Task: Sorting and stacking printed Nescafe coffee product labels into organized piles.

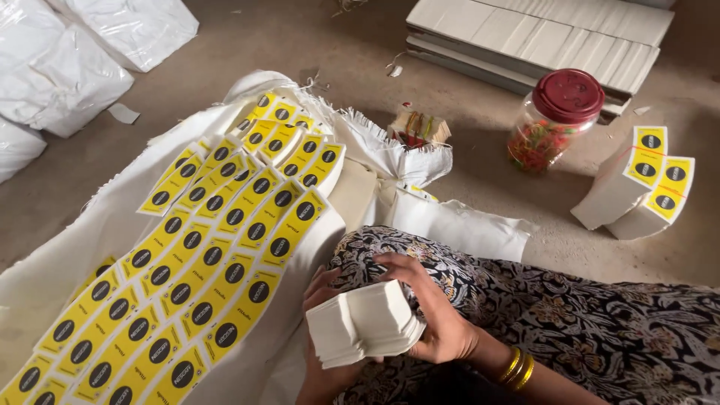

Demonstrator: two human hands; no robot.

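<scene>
Both hands (pixel 420 315) round card stack (pixel 364 324)

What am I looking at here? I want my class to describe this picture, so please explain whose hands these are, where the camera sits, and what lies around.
The single picture comes from a camera worn on a person's head, looking down at their lap. There is no machine. The left hand and right hand together hold a stack of white cards. Beside them, rows of yellow labels lie on a white cloth. On the floor stand a red-lidded jar and two bundled label stacks.
</scene>
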